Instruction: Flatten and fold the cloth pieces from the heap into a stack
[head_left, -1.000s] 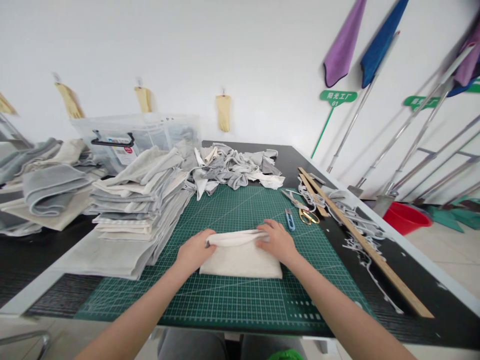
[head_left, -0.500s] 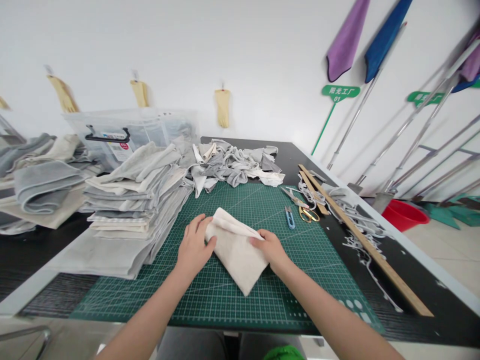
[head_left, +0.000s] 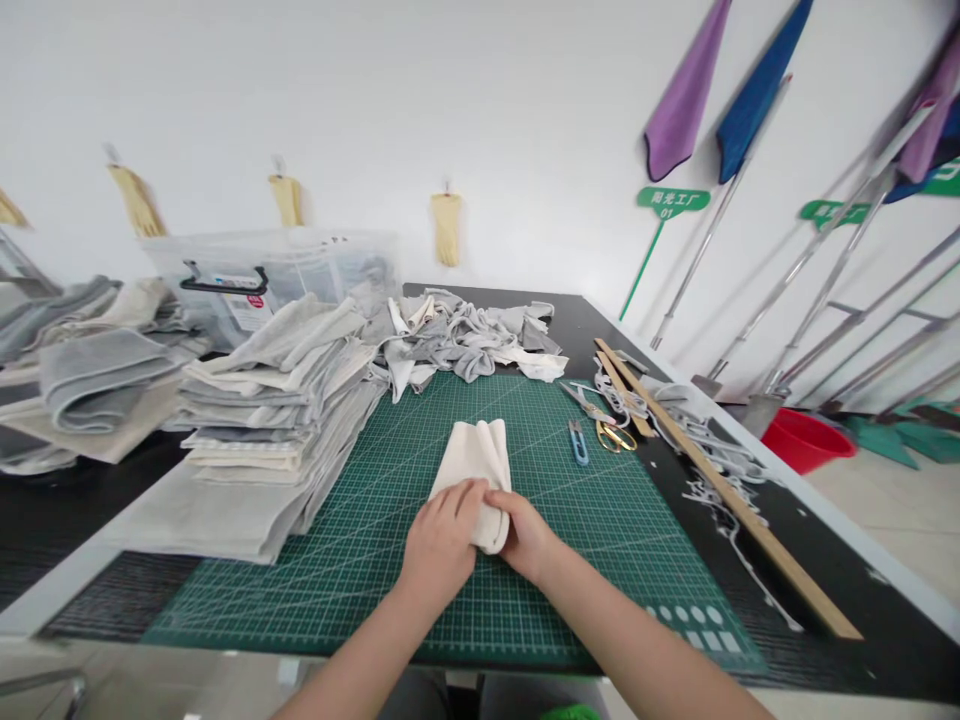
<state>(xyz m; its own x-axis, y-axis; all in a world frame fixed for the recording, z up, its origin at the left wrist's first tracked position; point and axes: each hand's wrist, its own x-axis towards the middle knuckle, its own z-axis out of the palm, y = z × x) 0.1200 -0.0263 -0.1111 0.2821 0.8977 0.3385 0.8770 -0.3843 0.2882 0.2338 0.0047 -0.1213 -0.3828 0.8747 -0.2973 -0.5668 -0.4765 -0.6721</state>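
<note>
Cloth clasped between both hands; clear box with greyish fabric inside; red bucket, interior unclear

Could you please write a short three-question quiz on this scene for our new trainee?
1. What do the left hand and right hand hold together?
2. True or false: the blue snips lie on the green cutting mat.
3. Which stands behind the tall cloth stack: (a) red bucket, (b) clear plastic box, (c) wooden strip?

Key: 1. A cream cloth. 2. True. 3. b.
</note>
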